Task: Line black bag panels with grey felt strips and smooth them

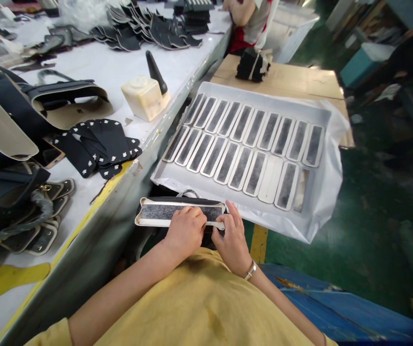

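Note:
In front of my body lies a dark handbag [170, 199], its pale-edged narrow side turned up and a wrapped handle showing behind it. A long grey felt-like strip [156, 212] with white borders covers that side. My left hand [187, 228] rests on the strip with bent fingers, pressed against its middle. At the right end, my right hand [232, 238] has thumb and fingers closed around the bag's edge and corner. Part of the strip and the bag's lower body are hidden by my hands.
Right of the bag, a lined tray [206, 87] holds two rows of similar strips on cardboard [307, 81]. On the left table stand a cream glue pot [141, 96] with a black handle, black tabs [102, 139] and handbags [1, 115]. Another person [244, 14] is at the back.

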The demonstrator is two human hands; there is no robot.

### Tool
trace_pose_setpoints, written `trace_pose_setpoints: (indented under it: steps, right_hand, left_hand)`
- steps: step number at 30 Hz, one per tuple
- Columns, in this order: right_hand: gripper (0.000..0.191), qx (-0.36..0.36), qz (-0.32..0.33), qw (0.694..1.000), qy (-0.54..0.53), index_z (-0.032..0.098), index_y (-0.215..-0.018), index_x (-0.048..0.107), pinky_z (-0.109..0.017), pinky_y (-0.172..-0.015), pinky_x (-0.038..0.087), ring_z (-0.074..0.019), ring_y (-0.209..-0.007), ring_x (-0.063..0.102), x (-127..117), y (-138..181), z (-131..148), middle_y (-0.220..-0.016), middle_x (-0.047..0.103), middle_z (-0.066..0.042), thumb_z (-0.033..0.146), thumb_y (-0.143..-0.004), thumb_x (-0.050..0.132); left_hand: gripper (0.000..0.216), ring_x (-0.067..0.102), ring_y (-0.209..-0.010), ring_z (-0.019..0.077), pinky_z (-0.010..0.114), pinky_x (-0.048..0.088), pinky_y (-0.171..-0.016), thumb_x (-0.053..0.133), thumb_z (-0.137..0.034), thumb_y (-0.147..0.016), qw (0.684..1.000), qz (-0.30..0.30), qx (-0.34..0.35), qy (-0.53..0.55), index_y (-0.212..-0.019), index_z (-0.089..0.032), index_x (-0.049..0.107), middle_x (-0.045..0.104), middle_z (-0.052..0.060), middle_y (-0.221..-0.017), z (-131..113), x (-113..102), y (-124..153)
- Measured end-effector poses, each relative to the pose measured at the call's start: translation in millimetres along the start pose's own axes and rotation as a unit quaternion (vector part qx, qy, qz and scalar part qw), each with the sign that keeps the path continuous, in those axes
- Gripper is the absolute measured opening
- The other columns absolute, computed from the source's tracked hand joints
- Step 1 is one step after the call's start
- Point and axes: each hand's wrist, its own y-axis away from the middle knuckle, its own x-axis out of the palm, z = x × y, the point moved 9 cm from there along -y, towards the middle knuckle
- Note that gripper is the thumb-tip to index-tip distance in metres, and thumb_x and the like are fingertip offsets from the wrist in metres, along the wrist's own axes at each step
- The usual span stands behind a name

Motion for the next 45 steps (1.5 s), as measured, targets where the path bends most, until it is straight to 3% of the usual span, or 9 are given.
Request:
trace_pose_setpoints:
  steps: [3, 7, 10, 12, 18, 26, 41, 45]
  right_hand:
    - [0.023, -0.025, -0.034, 0.998, 0.049, 0.013, -0.104, 0.059, -0.054, -0.106, 0.029, -0.0313, -0.135, 0.028, -7.8, 6.4, 7.2, -0.143, 0.037, -0.019, 0.013, -0.082, 0.053]
    - [0.029, -0.179, -0.05, 0.973, 0.138, 0.02, -0.113, 0.061, -0.054, -0.113, 0.013, -0.0249, -0.133, 0.033, -5.8, 31.9, 32.2, -0.124, 0.061, -0.005, 0.012, -0.089, 0.047]
    - [0.038, -0.234, -0.009, 0.95, 0.206, 0.013, -0.126, 0.054, -0.053, -0.114, 0.009, -0.0271, -0.136, 0.026, 5.3, 44.6, 39.1, -0.134, 0.053, -0.007, 0.01, -0.09, 0.042]
    - [0.039, -0.244, -0.004, 0.941, 0.236, 0.01, -0.126, 0.055, -0.054, -0.114, 0.009, -0.0292, -0.137, 0.024, 5.9, 46.3, 41.6, -0.138, 0.049, -0.009, 0.011, -0.09, 0.041]
    - [0.041, -0.279, 0.003, 0.925, 0.257, 0.007, -0.125, 0.056, -0.052, -0.115, 0.007, -0.0287, -0.137, 0.023, 8.4, 47.0, 48.2, -0.139, 0.049, -0.008, 0.009, -0.089, 0.036]
    - [0.044, -0.283, 0.026, 0.918, 0.277, 0.001, -0.129, 0.05, -0.047, -0.115, 0.01, -0.0282, -0.136, 0.028, 26.2, 55.3, 46.3, -0.142, 0.043, -0.015, 0.01, -0.09, 0.034]
    - [0.06, -0.265, 0.05, 0.921, 0.282, -0.001, -0.136, 0.039, -0.047, -0.111, 0.025, -0.0351, -0.137, 0.025, 67.1, 47.3, 52.3, -0.145, 0.033, -0.024, 0.021, -0.082, 0.055]
    - [0.056, -0.284, 0.051, 0.921, 0.263, 0.0, -0.133, 0.042, -0.049, -0.108, 0.028, -0.0374, -0.136, 0.025, 76.7, 44.4, 62.3, -0.144, 0.035, -0.024, 0.022, -0.083, 0.054]
  left_hand:
    - [0.008, 0.051, -0.089, 0.0231, 0.036, 0.042, -0.072, 0.05, -0.017, -0.084, 1.0, -0.002, -0.005, 0.002, -0.078, -0.017, 0.056, 0.058, 0.005, -0.089, -1.2, 1.8, 1.7]
    - [0.002, 0.051, -0.088, 0.0227, 0.036, 0.044, -0.076, 0.052, -0.016, -0.083, 0.999, -0.028, -0.019, 0.023, -0.081, -0.017, 0.053, 0.055, 0.006, -0.092, 3.1, 3.2, 6.1]
    - [0.02, 0.052, -0.087, 0.0199, 0.033, 0.045, -0.077, 0.064, -0.017, -0.075, 0.994, -0.071, -0.027, 0.084, -0.09, -0.016, 0.05, 0.052, 0.006, -0.095, 19.6, -6.7, 13.7]
    - [0.028, 0.052, -0.088, 0.0195, 0.033, 0.044, -0.078, 0.071, -0.019, -0.071, 0.991, -0.079, -0.012, 0.105, -0.091, -0.017, 0.051, 0.053, 0.004, -0.094, 33.9, -13.8, 22.5]
    - [0.003, 0.055, -0.085, 0.0151, 0.03, 0.04, -0.078, 0.063, -0.02, -0.082, 0.986, -0.066, 0.045, 0.146, -0.079, -0.019, 0.063, 0.061, 0.0, -0.088, 69.8, -19.1, 53.0]
    - [0.018, 0.053, -0.084, 0.0173, 0.034, 0.038, -0.077, 0.05, -0.022, -0.09, 0.988, -0.121, 0.048, 0.088, -0.078, -0.017, 0.063, 0.064, 0.002, -0.088, 64.9, -15.0, 55.5]
    - [0.019, 0.051, -0.085, 0.0236, 0.041, 0.04, -0.074, 0.042, -0.019, -0.089, 0.997, -0.057, -0.05, -0.014, -0.077, -0.017, 0.056, 0.06, 0.005, -0.087, 56.6, -10.7, 41.9]
    - [0.013, 0.053, -0.086, 0.0223, 0.039, 0.044, -0.076, 0.047, -0.018, -0.086, 0.996, -0.057, -0.057, 0.043, -0.078, -0.016, 0.057, 0.059, 0.006, -0.088, 68.7, -15.7, 43.7]
